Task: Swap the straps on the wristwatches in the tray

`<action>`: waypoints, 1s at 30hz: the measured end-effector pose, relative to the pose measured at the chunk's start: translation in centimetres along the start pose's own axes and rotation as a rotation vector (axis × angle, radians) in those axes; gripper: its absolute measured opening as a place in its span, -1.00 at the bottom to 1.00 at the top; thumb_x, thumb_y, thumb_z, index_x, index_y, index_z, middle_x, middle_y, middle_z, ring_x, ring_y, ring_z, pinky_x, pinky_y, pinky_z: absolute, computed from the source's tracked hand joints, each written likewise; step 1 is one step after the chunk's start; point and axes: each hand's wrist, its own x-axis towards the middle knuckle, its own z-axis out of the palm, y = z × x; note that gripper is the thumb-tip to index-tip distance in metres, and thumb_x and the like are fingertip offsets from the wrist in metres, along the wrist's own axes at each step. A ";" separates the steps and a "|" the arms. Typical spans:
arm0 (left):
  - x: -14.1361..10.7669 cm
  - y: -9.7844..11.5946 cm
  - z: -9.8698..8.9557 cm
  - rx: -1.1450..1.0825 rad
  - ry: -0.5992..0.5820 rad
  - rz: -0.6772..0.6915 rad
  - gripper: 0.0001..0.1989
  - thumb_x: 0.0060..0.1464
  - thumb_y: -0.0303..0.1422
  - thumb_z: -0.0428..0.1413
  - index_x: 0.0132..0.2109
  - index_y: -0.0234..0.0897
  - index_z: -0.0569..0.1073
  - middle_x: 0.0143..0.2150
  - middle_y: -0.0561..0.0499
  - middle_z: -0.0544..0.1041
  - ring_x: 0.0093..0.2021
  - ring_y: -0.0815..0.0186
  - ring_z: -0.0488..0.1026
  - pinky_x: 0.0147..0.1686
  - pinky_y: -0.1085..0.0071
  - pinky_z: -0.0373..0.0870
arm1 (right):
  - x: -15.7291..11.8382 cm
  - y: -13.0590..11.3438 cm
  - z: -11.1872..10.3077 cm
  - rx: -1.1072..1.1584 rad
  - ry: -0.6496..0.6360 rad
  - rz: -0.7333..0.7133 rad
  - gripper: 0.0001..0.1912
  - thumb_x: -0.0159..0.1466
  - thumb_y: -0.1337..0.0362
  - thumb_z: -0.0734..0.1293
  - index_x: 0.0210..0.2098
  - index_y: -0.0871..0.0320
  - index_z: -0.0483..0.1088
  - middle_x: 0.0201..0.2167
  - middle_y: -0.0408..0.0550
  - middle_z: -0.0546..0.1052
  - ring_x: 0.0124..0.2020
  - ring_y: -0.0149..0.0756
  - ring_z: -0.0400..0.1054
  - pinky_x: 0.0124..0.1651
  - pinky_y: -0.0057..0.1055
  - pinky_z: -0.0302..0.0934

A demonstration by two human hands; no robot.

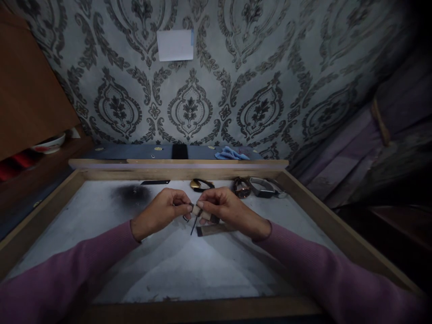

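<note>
A shallow wooden tray [81, 176] with a pale, smudged floor takes up the lower half of the view, and both hands work over its middle. Along its far edge lie a dark flat strip [155, 182], a gold-cased watch [199, 184], a brown-faced watch [241, 188] and a silver square-cased watch [262, 187], all well apart from the hands. Behind the tray, a blue cloth [231, 154] and a black phone [179, 151] rest on a ledge under patterned wallpaper, and a bowl [50, 144] sits at far left. The left hand [161, 212] and right hand [225, 209] meet fingertip to fingertip, fingers curled and pinched on a tan watch strap [216, 229], whose free end lies on the tray floor beneath the right hand. A thin dark tool [194, 224] hangs slanted from the pinch; which hand grips it cannot be told.
</note>
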 end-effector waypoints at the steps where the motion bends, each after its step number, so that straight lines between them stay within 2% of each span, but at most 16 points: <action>1: 0.0 0.0 0.0 -0.001 0.000 -0.006 -0.91 -0.07 -0.39 0.17 -0.43 -0.34 0.45 -0.52 0.03 0.54 -0.48 0.37 0.41 -0.39 0.45 0.26 | 0.0 0.1 0.0 0.008 0.003 0.001 -0.65 0.06 0.04 0.45 -0.47 0.22 0.39 -0.64 -0.20 0.47 -0.63 -0.47 0.37 -0.53 -0.54 0.23; 8: 0.0 0.0 0.0 0.001 0.021 -0.035 -0.92 -0.06 -0.41 0.17 -0.43 -0.35 0.47 -0.53 0.04 0.53 -0.50 0.39 0.36 -0.40 0.45 0.20 | 0.0 0.1 0.1 -0.015 -0.002 0.008 -0.69 0.12 0.07 0.40 -0.45 0.19 0.33 -0.58 -0.22 0.44 -0.61 -0.47 0.39 -0.54 -0.55 0.25; 15: 0.0 0.0 0.1 -0.076 0.018 -0.091 -0.93 -0.06 -0.41 0.17 -0.43 -0.34 0.46 -0.53 0.05 0.52 -0.48 0.39 0.37 -0.39 0.46 0.19 | -0.2 0.0 0.1 -0.102 -0.046 -0.001 -0.72 0.24 0.08 0.28 -0.41 0.19 0.28 -0.57 -0.19 0.45 -0.70 -0.56 0.26 -0.67 -0.63 0.04; 18: -0.1 0.3 0.1 -0.067 0.025 -0.099 -0.91 -0.07 -0.39 0.17 -0.43 -0.33 0.45 -0.53 0.05 0.51 -0.51 0.41 0.34 -0.43 0.47 0.17 | -0.2 0.2 0.1 -0.126 -0.059 -0.038 -0.70 0.27 0.07 0.24 -0.40 0.19 0.29 -0.58 -0.19 0.43 -0.72 -0.57 0.20 -0.68 -0.62 0.03; 27: -0.3 0.6 0.1 -0.030 0.025 -0.075 -0.86 -0.06 -0.33 0.17 -0.43 -0.34 0.45 -0.52 0.04 0.52 -0.57 0.45 0.23 -0.51 0.49 0.11 | -0.3 -0.2 0.3 -0.165 -0.031 -0.027 -0.72 0.23 0.12 0.30 -0.44 0.22 0.34 -0.65 -0.23 0.32 -0.68 -0.56 0.03 -0.62 -0.57 -0.11; 30: -0.4 0.8 -0.3 0.004 0.002 -0.055 -0.82 -0.02 -0.29 0.15 -0.39 -0.36 0.47 -0.50 0.01 0.52 -0.53 0.43 0.28 -0.47 0.49 0.18 | -0.3 -0.1 0.3 -0.124 -0.021 -0.004 -0.71 0.21 0.09 0.31 -0.46 0.21 0.32 -0.66 -0.24 0.31 -0.68 -0.57 0.00 -0.62 -0.56 -0.15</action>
